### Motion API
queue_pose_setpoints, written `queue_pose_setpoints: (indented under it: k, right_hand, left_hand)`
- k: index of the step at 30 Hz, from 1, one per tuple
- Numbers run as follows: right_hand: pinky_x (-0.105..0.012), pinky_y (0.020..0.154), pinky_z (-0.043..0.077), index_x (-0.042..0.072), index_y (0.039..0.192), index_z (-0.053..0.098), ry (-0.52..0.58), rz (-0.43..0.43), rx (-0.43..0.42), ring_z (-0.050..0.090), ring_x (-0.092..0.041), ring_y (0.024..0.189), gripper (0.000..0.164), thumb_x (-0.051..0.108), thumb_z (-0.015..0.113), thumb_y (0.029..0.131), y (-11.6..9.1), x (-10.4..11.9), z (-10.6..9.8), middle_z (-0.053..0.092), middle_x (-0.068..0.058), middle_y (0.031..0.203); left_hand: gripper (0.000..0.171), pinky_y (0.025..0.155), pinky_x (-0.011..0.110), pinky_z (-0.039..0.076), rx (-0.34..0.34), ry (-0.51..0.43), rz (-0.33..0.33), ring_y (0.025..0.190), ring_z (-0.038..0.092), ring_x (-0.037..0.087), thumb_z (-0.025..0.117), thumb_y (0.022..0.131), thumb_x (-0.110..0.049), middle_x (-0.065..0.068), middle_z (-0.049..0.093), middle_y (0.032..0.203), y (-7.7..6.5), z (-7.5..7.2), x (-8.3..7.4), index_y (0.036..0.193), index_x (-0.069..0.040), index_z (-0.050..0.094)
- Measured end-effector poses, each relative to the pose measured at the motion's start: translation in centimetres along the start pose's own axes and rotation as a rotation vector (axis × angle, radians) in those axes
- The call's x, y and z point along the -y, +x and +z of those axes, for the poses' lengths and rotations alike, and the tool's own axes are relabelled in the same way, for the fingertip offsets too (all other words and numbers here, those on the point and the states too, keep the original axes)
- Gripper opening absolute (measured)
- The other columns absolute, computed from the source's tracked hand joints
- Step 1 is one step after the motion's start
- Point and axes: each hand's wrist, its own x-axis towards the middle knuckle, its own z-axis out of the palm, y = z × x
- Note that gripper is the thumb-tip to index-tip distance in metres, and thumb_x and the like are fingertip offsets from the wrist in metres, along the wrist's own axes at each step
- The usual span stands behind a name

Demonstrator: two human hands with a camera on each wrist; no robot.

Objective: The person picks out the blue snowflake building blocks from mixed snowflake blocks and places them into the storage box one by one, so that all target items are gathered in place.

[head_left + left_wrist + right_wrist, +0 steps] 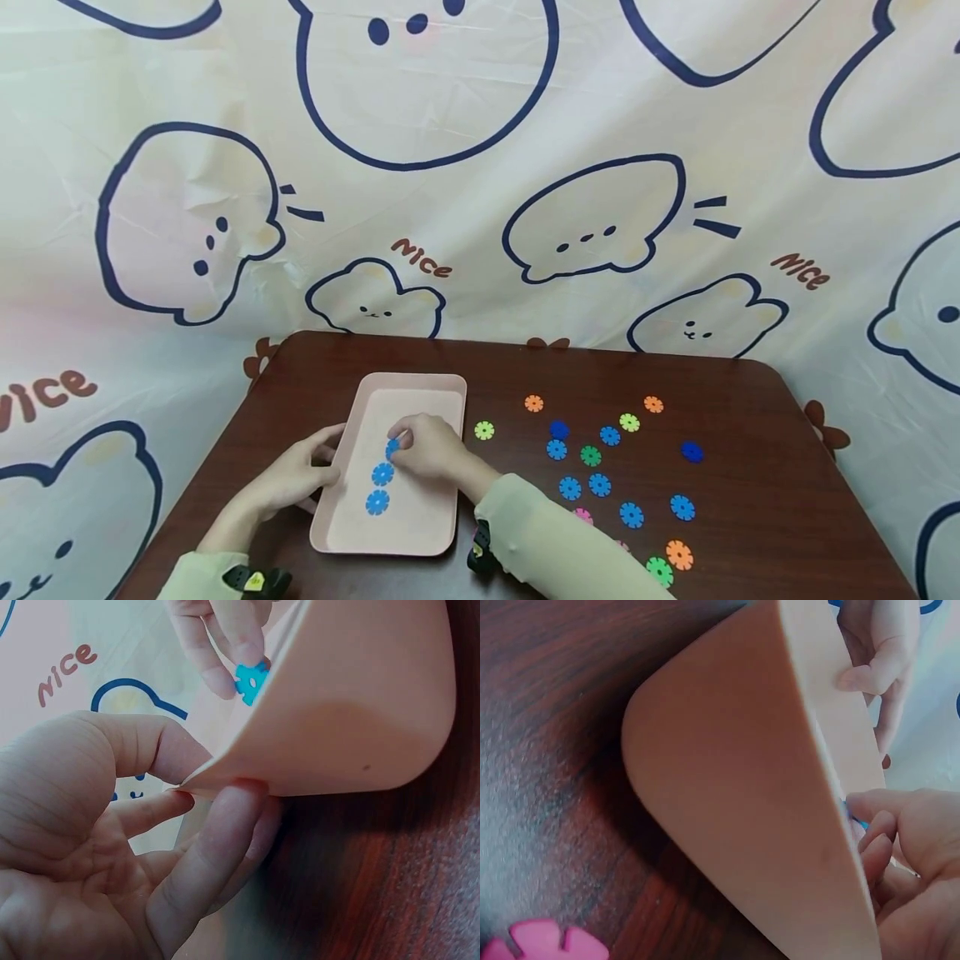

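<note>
On a brown table (780, 492) (patterned cloth (480, 217) behind), left hand (300, 475) pinching a tray (416, 529), right hand (433, 450) pinching a blue disc (392, 449).

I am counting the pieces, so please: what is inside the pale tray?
Two blue discs lie in the tray; the right hand pinches a third disc there. What lies beneath that hand is hidden.

Brn "Nice" lettering (422, 258), 3x on bkgd sheet (472, 212); 1 partly cut off, L edge.
</note>
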Motion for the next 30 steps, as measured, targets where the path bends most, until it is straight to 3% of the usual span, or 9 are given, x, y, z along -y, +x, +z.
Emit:
queue_pose_setpoints:
  k: [8, 12, 20, 22, 30]
  right_hand:
    - [-0.022, 0.075, 0.052, 0.014, 0.115, 0.077, -0.06, -0.032, -0.023, 0.059, -0.004, 0.084, 0.028, 0.015, 0.079, 0.087, -0.2, -0.4, -0.3, 0.068, 0.008, 0.093]
    - [-0.023, 0.077, 0.053, 0.014, 0.118, 0.077, -0.028, -0.058, -0.01, 0.06, -0.005, 0.087, 0.029, 0.018, 0.077, 0.089, -0.7, -0.6, -1.2, 0.069, 0.006, 0.098]
    - [-0.028, 0.074, 0.053, 0.014, 0.118, 0.077, 0.038, -0.066, -0.028, 0.062, -0.006, 0.088, 0.026, 0.023, 0.075, 0.093, -2.6, -1.6, -4.8, 0.07, 0.011, 0.097]
    - [-0.029, 0.07, 0.054, 0.013, 0.119, 0.076, 0.047, -0.068, -0.027, 0.062, -0.009, 0.081, 0.027, 0.023, 0.075, 0.094, -3.2, -2.0, -5.9, 0.069, 0.011, 0.095]
    - [-0.031, 0.068, 0.053, 0.014, 0.126, 0.072, 0.018, -0.076, 0.007, 0.061, -0.014, 0.078, 0.033, 0.026, 0.075, 0.095, -5.4, -4.2, -9.7, 0.067, 0.014, 0.094]
  left_hand:
    - [0.077, 0.056, 0.049, 0.061, 0.005, -0.011, -0.002, 0.083, 0.069, 0.029, 0.065, 0.089, -0.002, 0.024, 0.055, 0.12, -0.2, 0.0, 0.1, 0.159, -0.004, 0.034]
    - [0.076, 0.056, 0.049, 0.061, 0.003, -0.01, -0.001, 0.083, 0.069, 0.028, 0.065, 0.089, -0.002, 0.024, 0.055, 0.12, -0.2, 0.0, 0.2, 0.159, -0.004, 0.034]
    - [0.077, 0.055, 0.049, 0.061, -0.002, -0.013, 0.01, 0.081, 0.069, 0.028, 0.065, 0.089, -0.002, 0.023, 0.055, 0.12, 0.0, 0.2, 0.5, 0.159, -0.004, 0.034]
    - [0.077, 0.055, 0.049, 0.061, -0.003, -0.013, 0.01, 0.081, 0.069, 0.028, 0.065, 0.089, -0.002, 0.023, 0.055, 0.12, -0.1, 0.2, 0.6, 0.159, -0.004, 0.034]
    - [0.077, 0.056, 0.048, 0.062, -0.001, -0.003, 0.016, 0.081, 0.069, 0.028, 0.066, 0.089, -0.003, 0.023, 0.056, 0.12, 0.0, -0.1, 0.3, 0.159, -0.005, 0.034]
